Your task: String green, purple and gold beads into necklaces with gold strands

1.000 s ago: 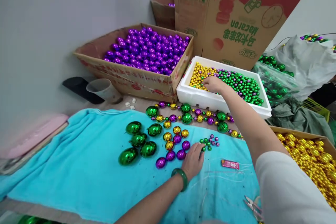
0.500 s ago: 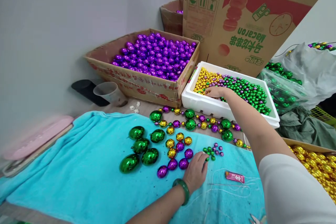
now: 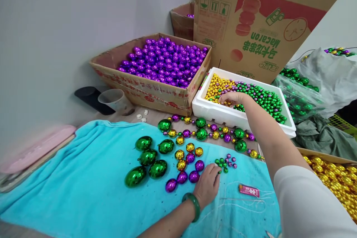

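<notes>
My left hand lies on the turquoise towel, fingers stretched forward. Its fingertips are by a small cluster of green beads and purple beads. My right hand reaches into the white foam box, its fingers bent together among the small gold beads; whatever they grip is hidden. Left of my left hand are larger purple balls, gold balls and big green balls. A needle with thread and a pink lighter-like packet lie to its right.
A beaded garland stretches between towel and foam box. A carton of purple balls stands at the back, near a clear plastic cup. At right are bagged green balls and a box of gold balls.
The view has tilted slightly. My right hand stays in the gold beads, its fingers shifted a little. My left hand has hardly moved on the towel.
</notes>
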{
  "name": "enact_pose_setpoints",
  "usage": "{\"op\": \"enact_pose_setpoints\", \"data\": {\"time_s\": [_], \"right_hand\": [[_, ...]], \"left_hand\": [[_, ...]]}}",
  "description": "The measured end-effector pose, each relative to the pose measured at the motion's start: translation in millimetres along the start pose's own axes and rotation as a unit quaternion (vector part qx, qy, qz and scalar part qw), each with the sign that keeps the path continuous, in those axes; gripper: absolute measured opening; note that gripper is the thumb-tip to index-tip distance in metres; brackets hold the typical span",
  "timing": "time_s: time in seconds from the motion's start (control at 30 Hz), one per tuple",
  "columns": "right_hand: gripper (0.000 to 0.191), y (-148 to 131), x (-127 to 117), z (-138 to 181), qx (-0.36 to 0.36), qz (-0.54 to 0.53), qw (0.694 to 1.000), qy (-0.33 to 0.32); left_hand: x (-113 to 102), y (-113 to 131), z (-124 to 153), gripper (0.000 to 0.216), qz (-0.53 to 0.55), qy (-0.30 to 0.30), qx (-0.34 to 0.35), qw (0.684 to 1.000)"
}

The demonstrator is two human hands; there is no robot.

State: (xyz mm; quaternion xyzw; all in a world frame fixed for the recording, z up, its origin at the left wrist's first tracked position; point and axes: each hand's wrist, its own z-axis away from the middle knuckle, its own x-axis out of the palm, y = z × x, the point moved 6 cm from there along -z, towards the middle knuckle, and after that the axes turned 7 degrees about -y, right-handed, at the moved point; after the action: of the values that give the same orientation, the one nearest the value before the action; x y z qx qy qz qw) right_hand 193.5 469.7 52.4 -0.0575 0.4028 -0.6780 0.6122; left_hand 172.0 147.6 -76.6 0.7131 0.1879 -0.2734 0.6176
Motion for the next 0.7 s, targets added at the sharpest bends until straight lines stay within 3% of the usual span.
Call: {"op": "enact_pose_setpoints", "data": {"time_s": [0.3, 0.47, 0.7], "right_hand": [[0.025, -10.2, 1.8, 3.7, 0.038, 0.068, 0.997, 0.025], [0.02, -4.7, -2.4, 18.5, 0.022, 0.041, 0.998, 0.031], [0.017, 2.4, 0.6, 31.7, -0.044, -0.063, 0.997, -0.016]], "left_hand": [[-1.5, 0.7, -0.7, 0.023, 0.004, 0.005, 0.006, 1.0], [-1.2, 0.1, -0.9, 0.024, 0.001, 0.0, 0.002, 1.0], [0.0, 0.3, -1.2, 0.023, 0.003, -0.011, -0.001, 1.0]]}}
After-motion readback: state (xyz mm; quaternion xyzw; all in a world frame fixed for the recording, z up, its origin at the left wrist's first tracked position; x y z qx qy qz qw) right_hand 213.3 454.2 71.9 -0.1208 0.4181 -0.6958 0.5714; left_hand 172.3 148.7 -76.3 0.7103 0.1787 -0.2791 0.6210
